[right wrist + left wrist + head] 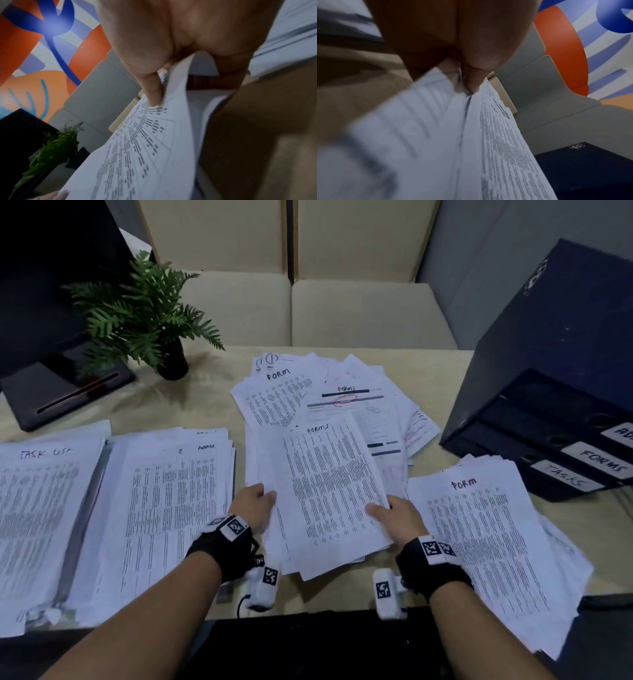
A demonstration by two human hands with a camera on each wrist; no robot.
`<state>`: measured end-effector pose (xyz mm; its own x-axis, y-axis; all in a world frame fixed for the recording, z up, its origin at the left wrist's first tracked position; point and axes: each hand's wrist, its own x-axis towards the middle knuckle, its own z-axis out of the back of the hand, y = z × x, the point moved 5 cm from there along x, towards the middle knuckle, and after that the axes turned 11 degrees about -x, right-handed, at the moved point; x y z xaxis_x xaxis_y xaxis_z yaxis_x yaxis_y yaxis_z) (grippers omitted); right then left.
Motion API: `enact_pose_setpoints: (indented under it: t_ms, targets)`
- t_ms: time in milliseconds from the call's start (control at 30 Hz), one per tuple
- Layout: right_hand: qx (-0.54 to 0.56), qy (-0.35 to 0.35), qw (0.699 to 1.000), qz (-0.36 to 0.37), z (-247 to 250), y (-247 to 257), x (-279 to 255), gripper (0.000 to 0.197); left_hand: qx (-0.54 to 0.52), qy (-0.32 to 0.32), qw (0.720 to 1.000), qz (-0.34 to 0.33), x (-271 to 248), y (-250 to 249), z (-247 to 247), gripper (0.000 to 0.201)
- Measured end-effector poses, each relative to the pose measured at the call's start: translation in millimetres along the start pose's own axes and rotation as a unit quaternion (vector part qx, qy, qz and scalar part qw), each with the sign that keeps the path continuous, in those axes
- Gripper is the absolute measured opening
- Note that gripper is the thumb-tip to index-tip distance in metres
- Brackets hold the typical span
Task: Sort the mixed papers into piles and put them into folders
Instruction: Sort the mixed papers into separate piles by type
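Beige tabletop (212, 405), with two cushioned seats (359, 313) beyond its far edge.

Paper groups counted: five.
1. "TASK LIST" pile (41, 508) at the near left corner.
2. "ADMIN" pile (164, 501) just beside it.
3. FORMS stack (329, 491) at the middle of the near edge.
4. Fanned spread (284, 398) of form sheets behind it, toward the far edge and partly under the stack.
5. "FORM" pile (486, 542) at the near right corner.

Grips: two, both engaged. The left grip (251, 501) clasps the left edge of the FORMS stack. The right grip (397, 518) pinches its right edge, thumb on top; the wrist views show fingers beneath.

Folders (603, 463): three, in one dark box (548, 337) at the right edge. Spines read "TASKS" and "FORMS"; the third label is cut off.

Other items: one potted fern (137, 313) and one monitor (44, 302) at the far left corner.
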<state>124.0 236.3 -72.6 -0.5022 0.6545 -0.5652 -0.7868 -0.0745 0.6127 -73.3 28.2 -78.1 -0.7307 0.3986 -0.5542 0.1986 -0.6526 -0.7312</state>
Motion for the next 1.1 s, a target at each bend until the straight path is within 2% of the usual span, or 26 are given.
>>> enact_pose_setpoints:
  t_ms: [100, 167, 267, 367, 467, 567, 667, 800, 900, 1000, 1033, 1100]
  targets:
    - [-0.067, -0.028, 0.997, 0.014, 6.1, 2.6, 0.4, 0.009, -0.008, -0.018, 1.0, 0.015, 0.4, 2.7, 1.7, 0.034]
    - [-0.081, -0.101, 0.992, 0.002, 20.6, 1.5, 0.4, 0.009, 0.019, -0.028, 0.999, 0.016, -1.2, 1.0, 2.3, 0.031]
    - [0.038, -0.253, 0.966, -0.031, 56.4, -6.0, -3.8, 0.012, 0.055, -0.03, 0.998, 0.021, -4.2, -2.7, 3.6, 0.026]
    - [0.084, -0.314, 0.945, -0.026, 81.6, -15.2, -6.4, 0.014, 0.053, -0.026, 0.998, 0.023, -4.2, -0.5, 3.4, 0.027]
    - [0.107, -0.308, 0.945, -0.011, 87.5, -20.9, -5.0, 0.014, 0.049, -0.022, 0.998, 0.028, -3.6, 2.4, 3.5, 0.029]
    - [0.108, -0.267, 0.958, 0.014, 77.2, -11.3, -8.1, 0.009, 0.053, -0.021, 0.998, 0.024, -5.1, 0.2, 4.4, 0.03]
    - [0.109, -0.178, 0.977, 0.04, 50.7, -1.1, -7.8, 0.008, 0.04, -0.032, 0.999, 0.015, -8.0, -3.3, 4.8, 0.029]
    - [0.032, -0.059, 0.996, 0.058, 9.6, 0.9, -5.7, 0.008, -0.016, -0.045, 0.999, 0.003, -19.0, -11.8, 0.3, 0.037]
    - [-0.021, -0.009, 0.998, 0.064, -9.8, 1.1, -7.0, 0.012, -0.04, -0.05, 0.997, -0.031, -26.4, -17.4, -3.8, 0.02]
    - [-0.041, -0.039, 0.996, 0.066, -9.1, 0.7, -7.4, 0.019, 0.009, -0.071, 0.993, -0.098, -38.7, -29.4, -3.9, 0.014]
    - [-0.012, -0.064, 0.996, 0.056, -4.5, 2.2, -9.3, 0.02, -0.013, -0.067, 0.991, -0.118, -42.7, -33.9, -4.0, 0.012]
    - [0.059, -0.099, 0.993, 0.039, 5.8, 4.0, -12.4, 0.042, -0.098, -0.037, 0.983, -0.15, -48.7, -40.1, -2.3, 0.022]
